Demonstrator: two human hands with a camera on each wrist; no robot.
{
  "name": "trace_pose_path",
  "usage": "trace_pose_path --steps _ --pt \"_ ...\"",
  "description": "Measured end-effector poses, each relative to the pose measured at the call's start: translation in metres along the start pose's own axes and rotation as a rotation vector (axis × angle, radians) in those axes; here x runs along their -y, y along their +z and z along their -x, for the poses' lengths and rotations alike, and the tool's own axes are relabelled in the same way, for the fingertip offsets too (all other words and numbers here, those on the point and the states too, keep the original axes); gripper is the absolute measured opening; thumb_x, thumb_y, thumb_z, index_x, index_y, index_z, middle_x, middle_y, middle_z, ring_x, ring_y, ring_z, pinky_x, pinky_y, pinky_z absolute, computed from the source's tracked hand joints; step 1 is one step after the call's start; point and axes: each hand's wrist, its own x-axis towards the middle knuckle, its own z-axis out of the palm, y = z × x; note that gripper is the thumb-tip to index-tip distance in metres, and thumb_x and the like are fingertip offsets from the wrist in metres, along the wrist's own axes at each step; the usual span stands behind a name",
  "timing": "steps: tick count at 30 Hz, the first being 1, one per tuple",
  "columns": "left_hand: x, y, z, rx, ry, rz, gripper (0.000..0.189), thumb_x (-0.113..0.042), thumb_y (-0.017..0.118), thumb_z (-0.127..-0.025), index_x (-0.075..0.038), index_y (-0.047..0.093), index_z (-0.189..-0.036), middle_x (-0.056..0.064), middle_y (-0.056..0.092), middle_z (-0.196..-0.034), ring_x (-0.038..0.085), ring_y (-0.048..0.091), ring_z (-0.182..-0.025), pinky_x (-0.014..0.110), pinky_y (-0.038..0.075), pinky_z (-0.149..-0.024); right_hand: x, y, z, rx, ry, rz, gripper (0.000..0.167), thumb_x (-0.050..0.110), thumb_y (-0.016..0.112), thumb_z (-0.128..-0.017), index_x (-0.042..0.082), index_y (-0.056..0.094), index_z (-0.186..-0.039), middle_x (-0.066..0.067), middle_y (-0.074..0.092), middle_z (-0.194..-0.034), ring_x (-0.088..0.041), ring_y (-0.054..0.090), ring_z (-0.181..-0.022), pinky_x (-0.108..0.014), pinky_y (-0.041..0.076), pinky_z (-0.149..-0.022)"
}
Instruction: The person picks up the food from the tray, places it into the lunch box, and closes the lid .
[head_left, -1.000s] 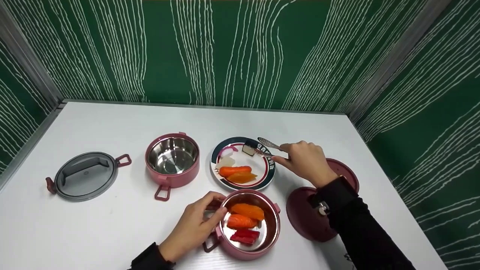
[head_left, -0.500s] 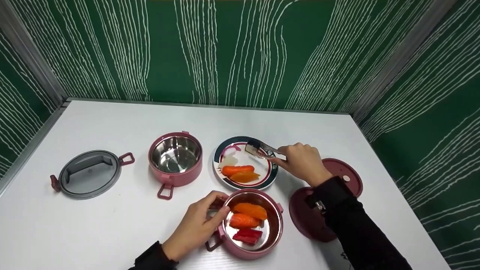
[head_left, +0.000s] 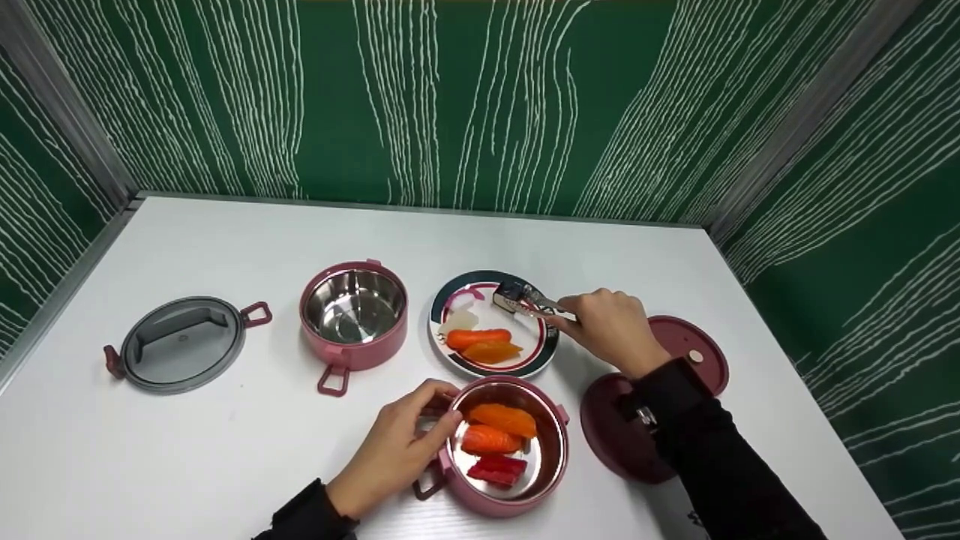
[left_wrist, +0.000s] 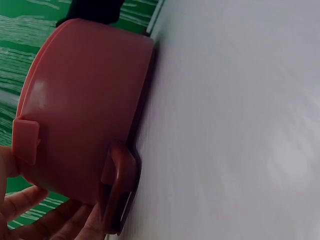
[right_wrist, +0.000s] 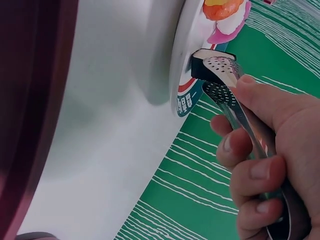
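My left hand (head_left: 397,439) holds the near pink pot (left_wrist: 85,110), thumb at the rim and fingers round its side. Inside lie an orange piece (head_left: 502,420), a carrot-like piece (head_left: 489,440) and a red piece (head_left: 497,470). My right hand (head_left: 611,330) grips metal tongs (right_wrist: 245,122) with perforated tips. Those tips are closed about a dark-skinned block with a pale face (right_wrist: 199,64), at the right side of the plate (head_left: 436,315). A carrot (head_left: 476,339), an orange wedge (head_left: 491,352), a whitish piece (head_left: 459,322) and a pink-edged slice (head_left: 466,296) also lie there.
Left of the plate stands a second pink pot (head_left: 386,346) with a bare steel inside. A grey lid (head_left: 184,345) with red side handles lies at the far left. Two dark red lids (head_left: 619,442) lie on the right, partly under my right sleeve (head_left: 697,435).
The tongs' arms, spread apart a second ago, have come together on the dark-skinned block. My left hand stays on the pot. The whole head view has shifted slightly.
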Motion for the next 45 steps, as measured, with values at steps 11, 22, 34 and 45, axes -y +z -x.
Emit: trace_pose_path --steps 11,22,34,45 --pt "0.000 0.000 0.000 0.008 -0.018 0.002 0.021 -0.023 0.063 -0.104 -0.013 0.064 -0.122 0.000 0.072 -0.109 0.012 0.066 -0.104 0.036 0.055 -0.095 -0.001 -0.008 0.018 -0.025 -0.017 0.007 0.027 0.042 0.076 -0.093 0.015 0.080 -0.096 0.005 0.054 -0.058 -0.021 0.052 -0.055 -0.041 0.043 -0.048" --pt "0.001 0.001 0.001 0.014 -0.024 -0.004 0.021 -0.025 0.062 -0.104 -0.015 0.064 -0.122 -0.001 0.072 -0.109 0.011 0.066 -0.104 0.037 0.054 -0.096 0.005 -0.031 0.045 -0.123 -0.053 -0.008 0.023 0.042 0.076 -0.092 0.020 0.078 -0.095 0.006 0.053 -0.059 -0.016 0.047 -0.051 -0.032 0.034 -0.045" --pt "0.001 -0.002 0.001 0.015 -0.040 -0.001 0.023 -0.029 0.063 -0.104 -0.017 0.064 -0.123 -0.005 0.072 -0.110 0.010 0.065 -0.105 0.040 0.053 -0.099 0.020 -0.062 0.087 -0.282 -0.167 -0.050 0.023 0.033 0.085 -0.085 0.018 0.080 -0.102 0.018 0.043 -0.059 -0.002 0.039 -0.051 -0.023 0.034 -0.044" --pt "0.002 0.000 0.001 0.020 -0.041 0.014 0.022 -0.028 0.062 -0.104 -0.018 0.064 -0.123 -0.006 0.071 -0.111 0.010 0.065 -0.106 0.037 0.054 -0.098 0.046 -0.069 0.119 -0.172 -0.260 -0.112 0.018 0.039 0.082 -0.087 0.026 0.078 -0.098 0.018 0.068 -0.075 0.002 0.057 -0.060 -0.022 0.045 -0.048"
